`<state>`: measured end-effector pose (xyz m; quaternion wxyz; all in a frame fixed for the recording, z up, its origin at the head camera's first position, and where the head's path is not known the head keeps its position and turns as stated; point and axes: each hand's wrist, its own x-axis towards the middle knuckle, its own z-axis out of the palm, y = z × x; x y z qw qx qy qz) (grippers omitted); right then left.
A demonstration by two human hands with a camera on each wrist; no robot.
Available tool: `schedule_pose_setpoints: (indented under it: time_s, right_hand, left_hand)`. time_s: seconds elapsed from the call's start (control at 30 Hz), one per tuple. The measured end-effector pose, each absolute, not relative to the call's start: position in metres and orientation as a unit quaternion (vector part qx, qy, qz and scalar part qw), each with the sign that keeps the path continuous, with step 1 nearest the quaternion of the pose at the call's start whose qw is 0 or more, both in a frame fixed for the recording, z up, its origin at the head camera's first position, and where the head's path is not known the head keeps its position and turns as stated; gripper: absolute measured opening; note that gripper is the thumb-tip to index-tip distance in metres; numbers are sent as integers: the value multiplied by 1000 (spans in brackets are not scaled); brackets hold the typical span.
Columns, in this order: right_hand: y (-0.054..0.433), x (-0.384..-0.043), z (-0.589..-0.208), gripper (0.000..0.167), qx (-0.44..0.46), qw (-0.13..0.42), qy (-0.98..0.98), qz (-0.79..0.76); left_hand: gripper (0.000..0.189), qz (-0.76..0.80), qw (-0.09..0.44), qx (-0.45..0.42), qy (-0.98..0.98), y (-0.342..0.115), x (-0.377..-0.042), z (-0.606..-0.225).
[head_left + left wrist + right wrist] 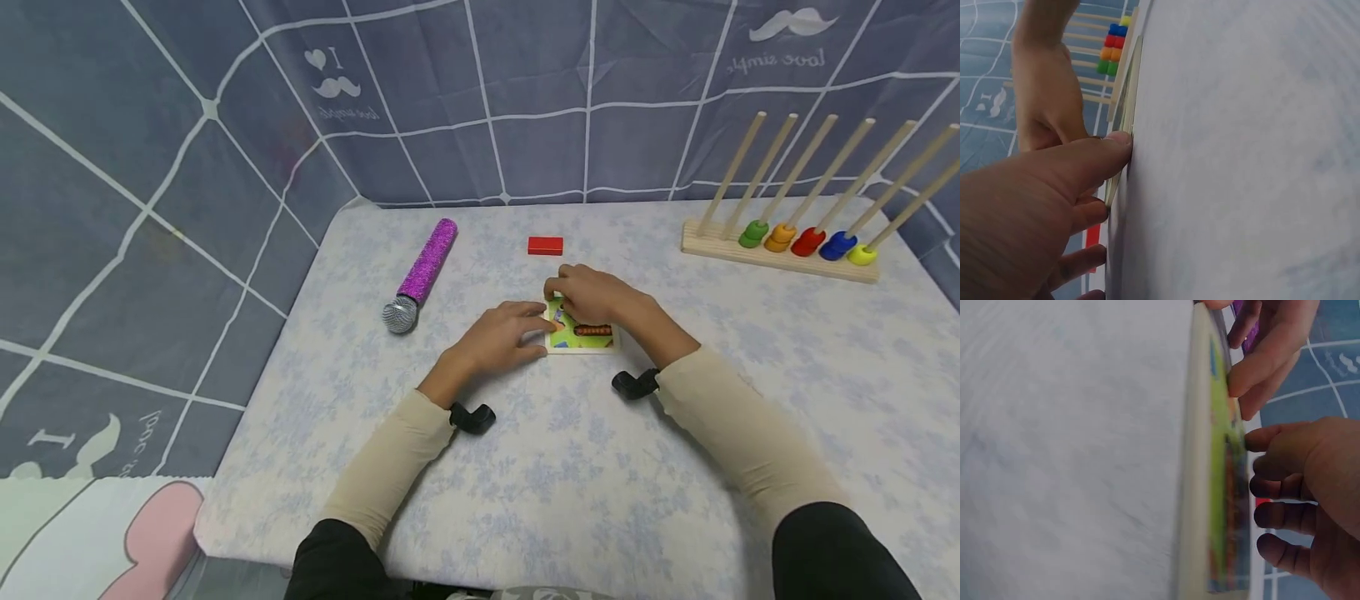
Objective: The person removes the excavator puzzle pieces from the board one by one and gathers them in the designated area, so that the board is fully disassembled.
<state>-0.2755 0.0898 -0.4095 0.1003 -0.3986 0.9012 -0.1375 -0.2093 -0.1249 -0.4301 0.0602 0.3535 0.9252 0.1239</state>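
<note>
The small picture board lies flat on the table, in front of you, between your hands. Its printed scene shows green ground and a reddish-brown long shape, but your right hand hides its upper right part, and the right wrist view blurs the print.

Your left hand has its fingers spread along the board's left side, the thumb at the near corner and a fingertip on the print. Your right hand reaches over the top edge with bent fingers; you cannot tell from the 3 views whether its thumb and forefinger pinch anything.

Just beyond the board lies a red block. To its left is a purple glitter microphone, its silver mesh head towards you. At the far right stands a wooden bead rack with 7 pegs and green, orange, red, blue and yellow beads; the picture edge cuts off its rightmost peg. Behind hangs a grey-blue checked cloth, its lettering mirrored.
</note>
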Motion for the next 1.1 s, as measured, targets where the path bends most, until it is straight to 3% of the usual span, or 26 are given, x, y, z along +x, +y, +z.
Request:
schedule_pose_setpoints:
  time_s: [0.2,1.1]
  right_hand:
    - [85,-275,-418,24,-366,148,900,-185]
    - [85,-276,-426,21,-307,133,921,-198]
  left_hand:
    - [41,104,60,340,933,-125,-207,-427]
    - [40,71,52,317,944,-118,-207,-432]
